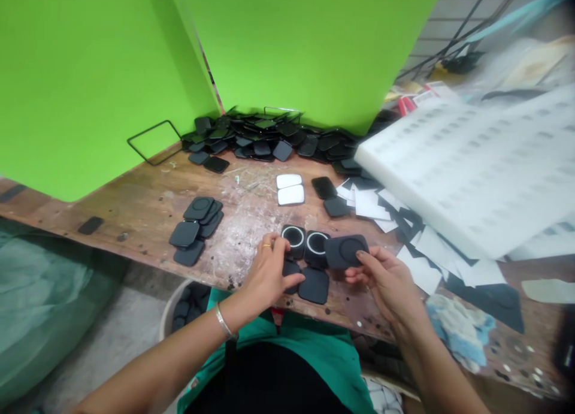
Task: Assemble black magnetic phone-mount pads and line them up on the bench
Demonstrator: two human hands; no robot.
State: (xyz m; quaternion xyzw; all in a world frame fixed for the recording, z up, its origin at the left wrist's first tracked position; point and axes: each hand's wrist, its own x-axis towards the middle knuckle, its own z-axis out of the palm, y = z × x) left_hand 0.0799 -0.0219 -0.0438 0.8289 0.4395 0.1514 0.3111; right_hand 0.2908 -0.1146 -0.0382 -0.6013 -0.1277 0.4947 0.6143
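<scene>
My right hand (377, 273) pinches a dark square pad with a faint ring (345, 251) by its right edge, tilted above the bench. My left hand (272, 267) rests at the left of a small group of pads, thumb and fingers apart. Its fingers touch the left dark square pad with a white ring (294, 236); its thumb lies by a plain dark pad (291, 270), partly covered. Beside these sit a second white-ringed pad (316, 244) and another plain dark pad (313, 286).
Dark pads (197, 223) lie stacked at left; two white squares (290, 195) lie mid-bench. A heap of dark pads (265, 139) lines the green panel (305, 48). At right are paper scraps (371, 204), a white foam slab (471, 168) and a rag (462, 330).
</scene>
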